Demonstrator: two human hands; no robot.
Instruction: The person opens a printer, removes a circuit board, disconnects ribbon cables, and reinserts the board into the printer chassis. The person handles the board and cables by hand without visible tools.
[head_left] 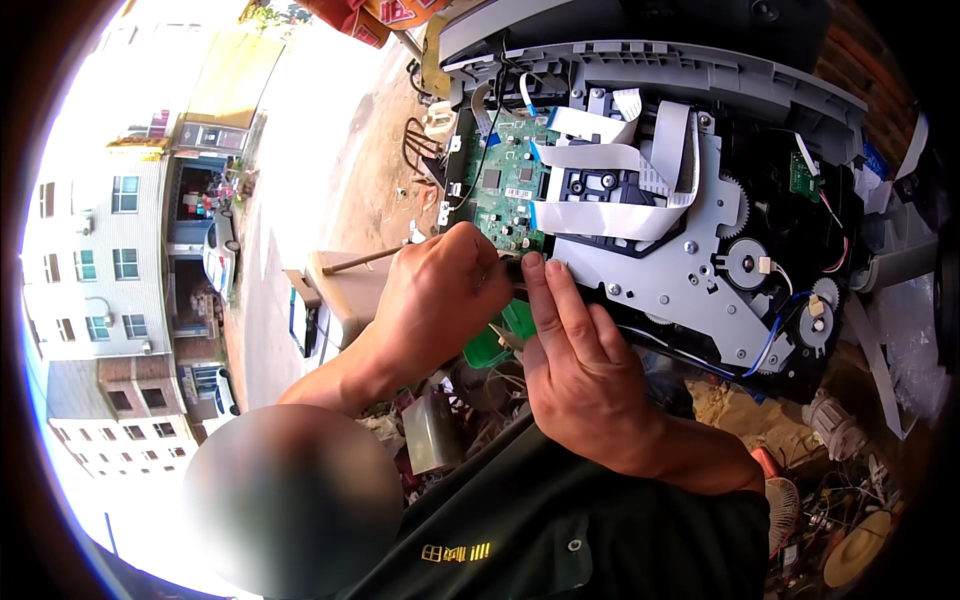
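An opened grey and black machine, its works bared, stands in front of me; a grey metal plate (640, 270) covers much of it. Left of the plate is a green circuit board (515, 175). White flat ribbon cables (610, 215) run from the board across the plate. My left hand (445, 290) is closed in a fist at the board's near edge; whatever its fingers hold is hidden. Beside it my right hand (585, 375) lies with fingers stretched out, the fingertips at the machine's near edge. A thin brown rod (360, 262) shows left of my left fist.
White gears (745, 263) and blue and white wires (770, 345) sit at the machine's right. Below it lie a green piece (485, 348), a metal box (432, 435) and mixed scrap. A clear plastic bag (915, 355) is at right. A street with parked cars (218, 250) lies left.
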